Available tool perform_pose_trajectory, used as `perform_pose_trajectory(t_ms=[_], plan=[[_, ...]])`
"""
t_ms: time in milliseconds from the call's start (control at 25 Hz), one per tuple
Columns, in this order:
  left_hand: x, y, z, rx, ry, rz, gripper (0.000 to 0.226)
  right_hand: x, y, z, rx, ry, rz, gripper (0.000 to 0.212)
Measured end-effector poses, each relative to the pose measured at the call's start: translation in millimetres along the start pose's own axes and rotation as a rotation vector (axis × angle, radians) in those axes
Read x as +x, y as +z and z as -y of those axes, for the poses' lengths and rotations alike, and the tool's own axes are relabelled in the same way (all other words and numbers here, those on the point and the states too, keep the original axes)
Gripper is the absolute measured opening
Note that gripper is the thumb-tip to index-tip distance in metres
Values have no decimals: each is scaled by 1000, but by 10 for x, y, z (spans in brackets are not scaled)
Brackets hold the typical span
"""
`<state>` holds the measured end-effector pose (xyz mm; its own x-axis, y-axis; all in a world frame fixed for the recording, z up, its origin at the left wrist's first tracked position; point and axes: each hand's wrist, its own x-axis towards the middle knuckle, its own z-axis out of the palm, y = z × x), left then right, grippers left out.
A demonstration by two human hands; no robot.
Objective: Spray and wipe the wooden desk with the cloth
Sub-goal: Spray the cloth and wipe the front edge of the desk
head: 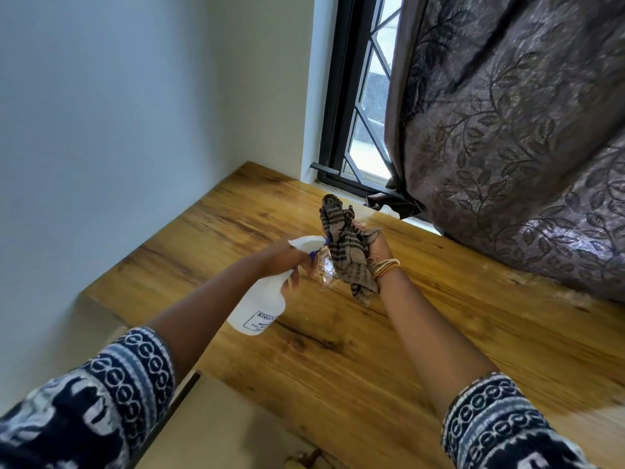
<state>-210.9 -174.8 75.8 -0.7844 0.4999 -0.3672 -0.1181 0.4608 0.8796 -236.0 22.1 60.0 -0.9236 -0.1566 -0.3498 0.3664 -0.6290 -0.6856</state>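
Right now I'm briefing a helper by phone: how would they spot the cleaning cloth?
Find the long wooden desk under the window. Above its middle, the right hand, with gold bangles at the wrist, grips a crumpled brown cloth with dark stripes. The white plastic spray bottle beside it is smooth and rigid.

A warm brown, dark-grained wooden desk top (338, 360) fills the middle; a patterned grey-brown leaf curtain (514, 157) drapes onto its edge at three o'clock, and a wet sheen (326, 270) glistens near centre.
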Motion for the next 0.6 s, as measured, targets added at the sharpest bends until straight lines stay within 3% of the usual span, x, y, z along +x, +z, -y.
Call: perform_pose_trajectory(t_ms=[200, 280, 440, 600], plan=[[-152, 30, 130, 89, 7, -174, 7, -86, 89, -125, -88, 42, -13, 26], [-211, 14, 170, 109, 44, -217, 21, -84, 115, -170, -89, 38, -17, 25], [-327, -57, 201, 18, 44, -184, 5, -64, 157, -238, -32, 20, 12, 25], [-402, -51, 204, -66, 47, -166, 16, -69, 165, -310, -50, 50, -11, 23]])
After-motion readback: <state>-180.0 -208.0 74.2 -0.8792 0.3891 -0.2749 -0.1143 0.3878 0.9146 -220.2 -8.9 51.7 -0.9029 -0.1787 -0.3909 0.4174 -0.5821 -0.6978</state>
